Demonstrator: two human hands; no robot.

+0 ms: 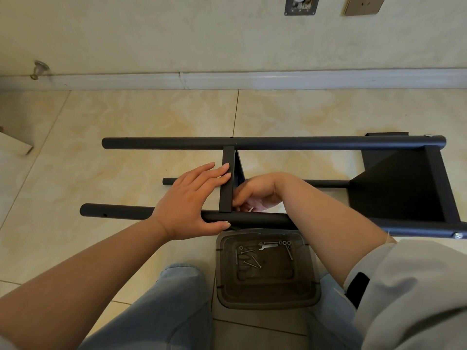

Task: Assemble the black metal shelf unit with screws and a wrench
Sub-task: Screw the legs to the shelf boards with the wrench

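Observation:
The black shelf unit lies on its side on the tiled floor, with a far pole (303,142), a near pole (113,212) and a thinner pole (326,183) between them. One shelf (394,188) sits at the right end, with screw heads showing in both poles. A second shelf panel (226,188) stands between the poles at the middle. My left hand (187,200) presses straight fingers against its left face, thumb along the near pole. My right hand (257,193) is curled at the panel's right side by the near pole; its fingertips are hidden.
A dark plastic tray (267,286) between my knees holds a small flat wrench (269,246), several screws (249,258) and washers. The wall and white skirting run behind the unit, with a doorstop (39,69) at the left. A white board corner (15,144) lies at the far left.

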